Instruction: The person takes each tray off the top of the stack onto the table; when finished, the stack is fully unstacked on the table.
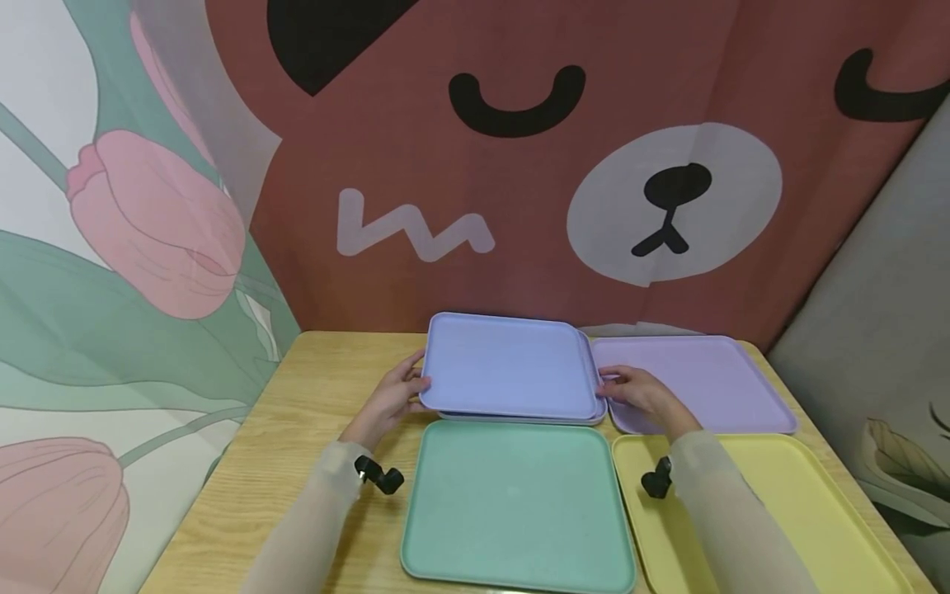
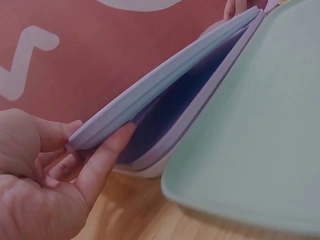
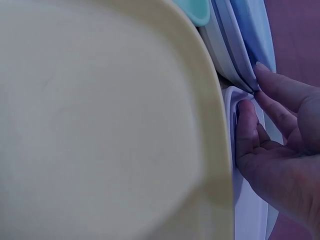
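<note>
A periwinkle-blue tray [image 1: 512, 367] lies uppermost on a stack at the back of the table. My left hand [image 1: 389, 400] grips its left edge, thumb on one face and fingers on the other. In the left wrist view that end is raised, leaving a dark wedge-shaped gap above the lilac-rimmed tray [image 2: 172, 141] beneath. My right hand [image 1: 641, 392] pinches the blue tray's right edge; in the right wrist view the thumb [image 3: 280, 85] lies against its rim. Other fingers of that hand are bent down over the purple tray [image 1: 683, 375] beside the stack.
A mint-green tray [image 1: 512, 503] lies in front of the stack, with a yellow tray [image 1: 801, 495] to its right under my right forearm. Bare wooden table [image 1: 260, 470] shows at the left. A brown bear-print curtain [image 1: 416, 289] hangs right behind the table.
</note>
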A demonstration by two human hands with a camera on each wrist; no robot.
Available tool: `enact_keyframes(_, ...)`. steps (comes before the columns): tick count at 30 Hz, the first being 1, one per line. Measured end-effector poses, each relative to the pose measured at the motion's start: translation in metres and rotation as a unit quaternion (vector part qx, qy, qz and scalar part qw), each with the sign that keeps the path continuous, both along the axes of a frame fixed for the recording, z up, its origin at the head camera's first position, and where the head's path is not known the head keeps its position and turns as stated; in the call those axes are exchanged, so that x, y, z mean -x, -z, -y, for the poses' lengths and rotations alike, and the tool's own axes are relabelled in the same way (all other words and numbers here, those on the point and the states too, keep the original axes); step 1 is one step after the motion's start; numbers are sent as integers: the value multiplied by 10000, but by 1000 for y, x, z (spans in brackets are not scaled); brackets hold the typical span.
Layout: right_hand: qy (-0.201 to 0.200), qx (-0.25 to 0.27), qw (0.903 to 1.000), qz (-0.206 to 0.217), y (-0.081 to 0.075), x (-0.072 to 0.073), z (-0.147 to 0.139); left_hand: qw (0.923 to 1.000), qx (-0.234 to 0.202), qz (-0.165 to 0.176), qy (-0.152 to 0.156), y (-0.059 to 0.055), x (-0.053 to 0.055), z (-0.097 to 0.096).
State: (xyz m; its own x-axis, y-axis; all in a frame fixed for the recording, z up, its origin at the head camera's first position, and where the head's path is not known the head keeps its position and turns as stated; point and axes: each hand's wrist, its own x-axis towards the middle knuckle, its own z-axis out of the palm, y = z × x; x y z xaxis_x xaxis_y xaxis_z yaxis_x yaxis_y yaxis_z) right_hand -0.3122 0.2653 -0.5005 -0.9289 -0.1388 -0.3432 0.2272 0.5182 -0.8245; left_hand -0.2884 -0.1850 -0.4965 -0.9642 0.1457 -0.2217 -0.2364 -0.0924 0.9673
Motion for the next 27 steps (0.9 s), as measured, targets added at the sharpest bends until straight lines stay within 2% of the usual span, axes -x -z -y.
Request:
enact_keyframes(8,-25,-100,9999,19,-2,-1,0,9999,87,-113,-2,0,-3,21)
enact_keyframes(16,-52,-48,9998,-166,-2,-2,1,9998,83,-76,-154,-9,-6,45)
enact_keyframes(27,-5,-17,10000,-84,-2,-3,2,9994,254,-82,-229,-14,-16,78)
